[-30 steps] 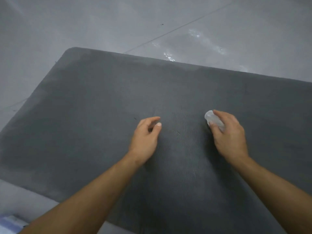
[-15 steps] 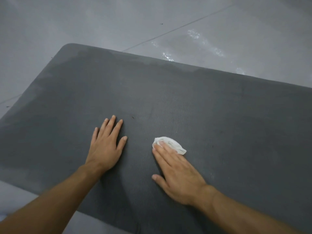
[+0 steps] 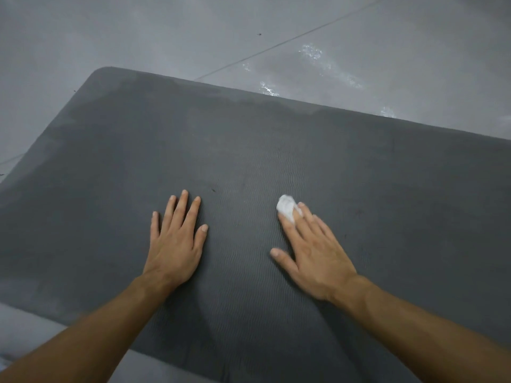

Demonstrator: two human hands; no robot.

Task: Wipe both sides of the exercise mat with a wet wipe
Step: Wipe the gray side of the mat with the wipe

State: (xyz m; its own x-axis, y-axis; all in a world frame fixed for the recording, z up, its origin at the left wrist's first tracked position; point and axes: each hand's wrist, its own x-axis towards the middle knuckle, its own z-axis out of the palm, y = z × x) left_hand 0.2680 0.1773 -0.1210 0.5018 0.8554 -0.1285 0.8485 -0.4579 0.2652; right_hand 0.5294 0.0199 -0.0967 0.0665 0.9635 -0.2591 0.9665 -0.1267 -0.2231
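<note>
A dark grey foam exercise mat (image 3: 387,175) is spread flat on a smooth, glossy grey floor (image 3: 138,31), and one rounded corner (image 3: 103,72) is seen at its far left. The mat's surface is marked by a fine, wavy ribbed texture, plainest between the two hands. Paler, duller patches are seen along its far edge and towards its left end. The floor is crossed by a thin dark seam line (image 3: 290,40), and glinting wet patches (image 3: 312,52) are scattered just beyond the mat's far edge.

The left hand (image 3: 177,244) is laid palm down on the mat, with the fingers straight and only slightly parted; nothing is held by it.

A small, crumpled white wet wipe (image 3: 285,207) is pressed against the mat under the fingertips of the right hand (image 3: 315,258). That hand is also kept flat, with the fingers extended over the near part of the wipe and the thumb spread out to the side. The wipe is pinned rather than gripped, and its far end is left bunched and showing beyond the fingertips. The hands are set well apart, near the mat's middle.
</note>
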